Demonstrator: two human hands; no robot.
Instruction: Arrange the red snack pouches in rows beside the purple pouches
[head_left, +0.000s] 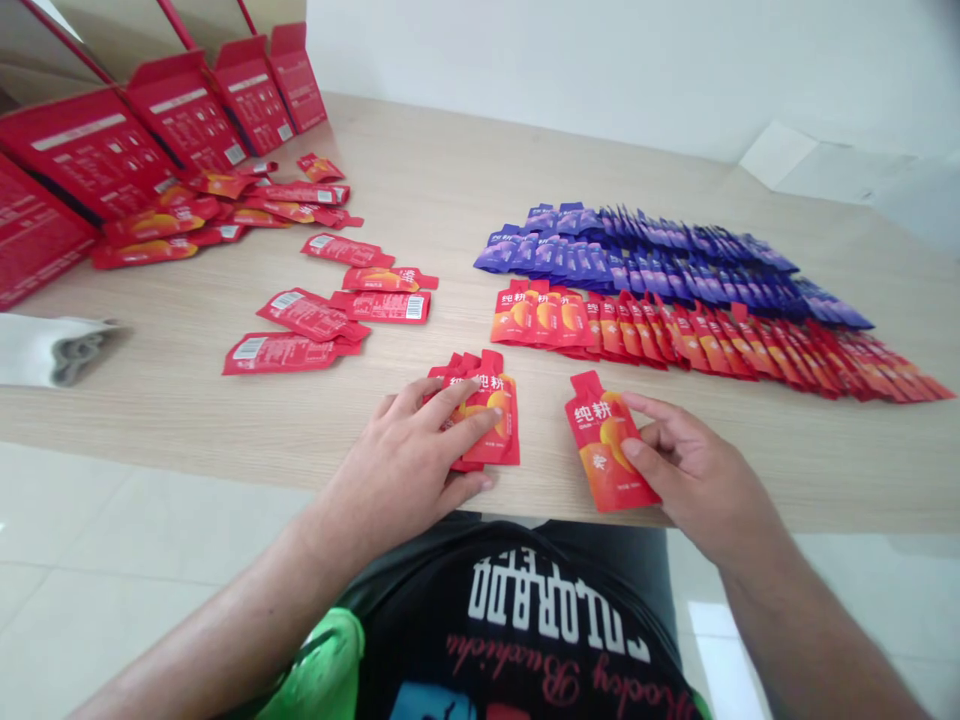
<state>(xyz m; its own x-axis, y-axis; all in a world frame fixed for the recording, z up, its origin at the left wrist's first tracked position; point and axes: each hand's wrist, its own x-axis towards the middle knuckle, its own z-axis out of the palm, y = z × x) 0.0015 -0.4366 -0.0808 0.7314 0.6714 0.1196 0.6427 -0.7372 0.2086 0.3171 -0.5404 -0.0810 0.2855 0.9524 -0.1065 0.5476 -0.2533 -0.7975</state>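
My left hand lies with fingers spread over a small overlapping stack of red pouches near the table's front edge. Between the thumb and fingers of my right hand, a single red pouch with an orange fruit print is pinched by its right side. It is tilted a little, spout end away from me. Just behind, a row of overlapping red pouches runs off to the right. Several loose red pouches lie left of my left hand, some with their barcode side up.
Rows of purple pouches lie behind the red row. Open red boxes stand at the back left, with a heap of red pouches before them. A white rolled item sits at the left edge of the wooden table.
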